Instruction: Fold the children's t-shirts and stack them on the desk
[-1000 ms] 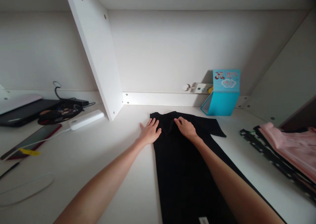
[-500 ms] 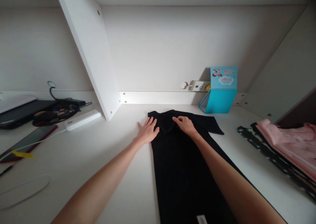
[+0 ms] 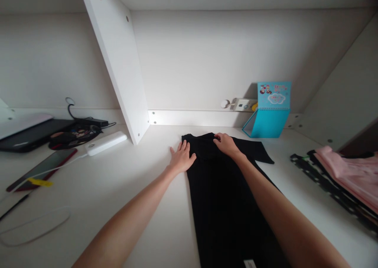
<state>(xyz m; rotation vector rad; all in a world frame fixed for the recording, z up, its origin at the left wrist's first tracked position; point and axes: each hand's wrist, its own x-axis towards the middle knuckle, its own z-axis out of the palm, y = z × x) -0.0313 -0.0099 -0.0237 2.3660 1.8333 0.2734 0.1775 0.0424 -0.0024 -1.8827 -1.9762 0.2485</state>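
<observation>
I am resting the left hand (image 3: 180,158) on the left border of the black shirt (image 3: 221,205) — fingers spread, gripping nothing. I am resting the right hand (image 3: 226,145) on its upper part, fingers curled; whether they are pinching cloth, I cannot tell. The shirt is lying on the table (image 3: 174,228), top toward the back edge — where a calendar (image 3: 269,123) is standing.

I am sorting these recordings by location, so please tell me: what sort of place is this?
Probably a desk in a home or dormitory: a white divider rises from it, a calendar stands near the back panel, and folded clothes are stacked on the right.
</observation>
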